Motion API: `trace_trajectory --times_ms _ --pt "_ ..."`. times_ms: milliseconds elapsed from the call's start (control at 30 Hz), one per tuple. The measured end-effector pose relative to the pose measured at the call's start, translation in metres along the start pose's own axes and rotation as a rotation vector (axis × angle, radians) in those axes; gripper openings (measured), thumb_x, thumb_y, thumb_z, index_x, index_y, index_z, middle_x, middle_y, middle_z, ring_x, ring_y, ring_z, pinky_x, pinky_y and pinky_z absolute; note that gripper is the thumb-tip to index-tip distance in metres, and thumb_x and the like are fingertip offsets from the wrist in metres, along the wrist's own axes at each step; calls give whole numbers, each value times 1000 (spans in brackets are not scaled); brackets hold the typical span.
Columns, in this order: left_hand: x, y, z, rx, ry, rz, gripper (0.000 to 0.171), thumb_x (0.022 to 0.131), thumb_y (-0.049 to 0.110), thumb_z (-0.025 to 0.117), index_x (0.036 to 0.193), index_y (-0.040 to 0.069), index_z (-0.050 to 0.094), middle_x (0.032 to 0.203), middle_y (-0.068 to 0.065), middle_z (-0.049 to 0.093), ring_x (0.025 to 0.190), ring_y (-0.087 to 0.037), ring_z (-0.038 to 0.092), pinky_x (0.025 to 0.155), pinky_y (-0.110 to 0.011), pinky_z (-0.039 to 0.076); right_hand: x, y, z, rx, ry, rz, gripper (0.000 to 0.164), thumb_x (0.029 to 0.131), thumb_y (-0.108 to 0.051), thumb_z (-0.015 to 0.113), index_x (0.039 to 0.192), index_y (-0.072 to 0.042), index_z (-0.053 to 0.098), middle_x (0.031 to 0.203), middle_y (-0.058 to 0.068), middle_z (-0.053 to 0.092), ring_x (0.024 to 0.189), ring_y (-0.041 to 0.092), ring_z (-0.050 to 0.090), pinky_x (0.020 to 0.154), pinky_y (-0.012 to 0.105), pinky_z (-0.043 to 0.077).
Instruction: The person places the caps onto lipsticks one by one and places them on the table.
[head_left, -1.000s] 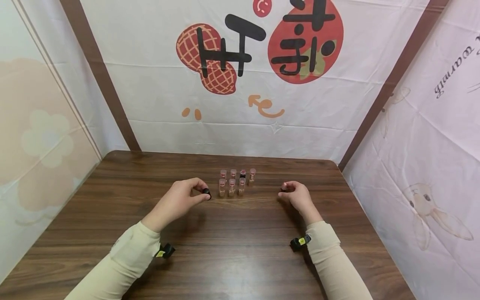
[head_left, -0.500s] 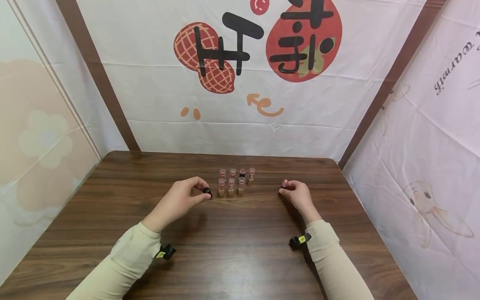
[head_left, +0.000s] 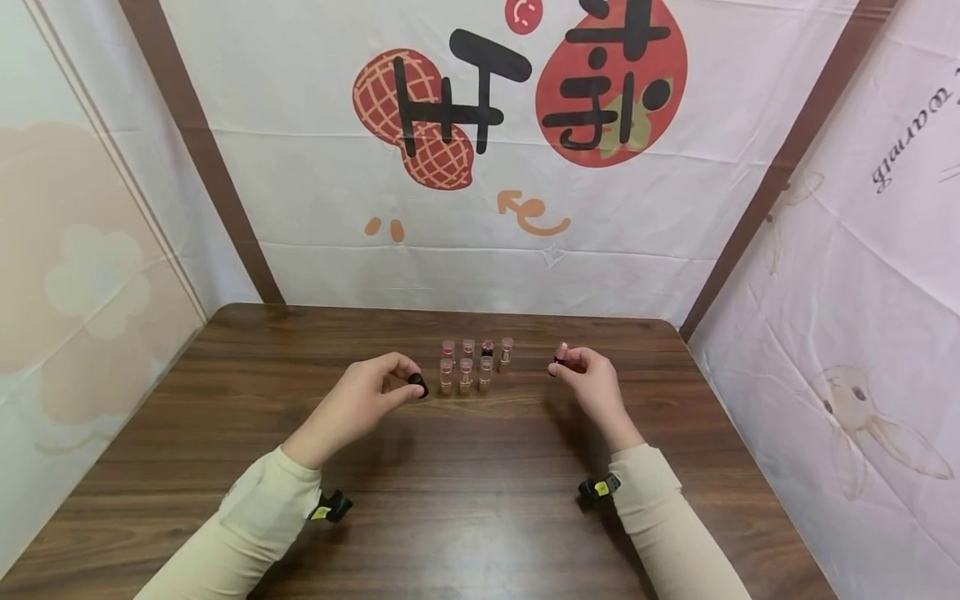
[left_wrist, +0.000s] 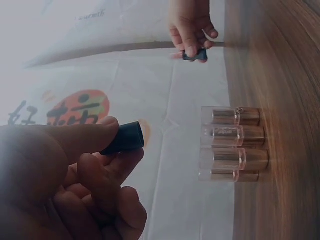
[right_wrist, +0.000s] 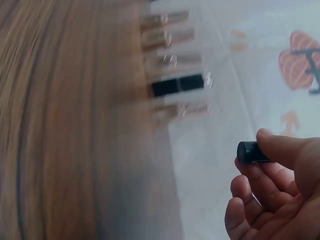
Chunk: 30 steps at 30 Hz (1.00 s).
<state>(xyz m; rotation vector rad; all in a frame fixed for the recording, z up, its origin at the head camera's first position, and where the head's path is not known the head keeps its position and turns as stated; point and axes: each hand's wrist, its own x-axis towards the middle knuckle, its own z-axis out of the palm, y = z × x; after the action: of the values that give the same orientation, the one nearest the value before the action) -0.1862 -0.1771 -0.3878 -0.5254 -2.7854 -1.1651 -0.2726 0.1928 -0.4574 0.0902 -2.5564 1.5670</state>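
My left hand (head_left: 363, 396) pinches a short black lipstick cap (head_left: 419, 385) between thumb and fingers; its open end faces away from the palm in the left wrist view. Across the table my right hand (head_left: 596, 383) grips an uncapped lipstick (head_left: 559, 359) with a black base, its pink tip pointing up. The base (right_wrist: 249, 152) shows dark and round-ended in the right wrist view. Between the hands stand two short rows of upright lipsticks, most with clear caps and gold bases (head_left: 466, 379). One black lipstick (right_wrist: 178, 85) stands in the back row.
The brown wooden table (head_left: 480, 492) reaches to a printed white cloth wall (head_left: 322, 267) at the back. Further cloth walls rise at the left and right (head_left: 847, 333). A black wrist camera (head_left: 332, 505) hangs by the left sleeve, another (head_left: 596, 489) by the right.
My right hand has raised the lipstick and brought it slightly left, tilting its pink tip up into view. My left hand with the cap has shifted a little to the right. The standing lipsticks are unmoved.
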Motion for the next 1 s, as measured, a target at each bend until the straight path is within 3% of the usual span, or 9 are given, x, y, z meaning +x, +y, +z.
trace_trajectory --times_ms 533,800,1000 --pt "-8 21 1 -8 59 99 15 91 26 81 101 24 70 88 12 70 57 -9 47 54 -26 42 -48 -68 36 33 -145 -153 21 87 -22 84 103 -13 75 92 0 73 80 17 65 72 31 54" --pt "-10 27 6 -26 25 125 14 90 24 81 102 23 72 87 13 69 57 -9 48 53 -25 42 -68 -68 66 -7 -254 -236 16 86 -20 85 96 -17 73 87 -7 73 76 10 63 67 26 53" --pt "-13 30 9 -19 27 147 16 90 24 81 103 24 72 85 14 67 56 -8 47 53 -25 42 -82 -67 81 -25 -364 -251 13 89 -20 83 97 -23 74 90 -11 72 78 8 64 67 25 53"
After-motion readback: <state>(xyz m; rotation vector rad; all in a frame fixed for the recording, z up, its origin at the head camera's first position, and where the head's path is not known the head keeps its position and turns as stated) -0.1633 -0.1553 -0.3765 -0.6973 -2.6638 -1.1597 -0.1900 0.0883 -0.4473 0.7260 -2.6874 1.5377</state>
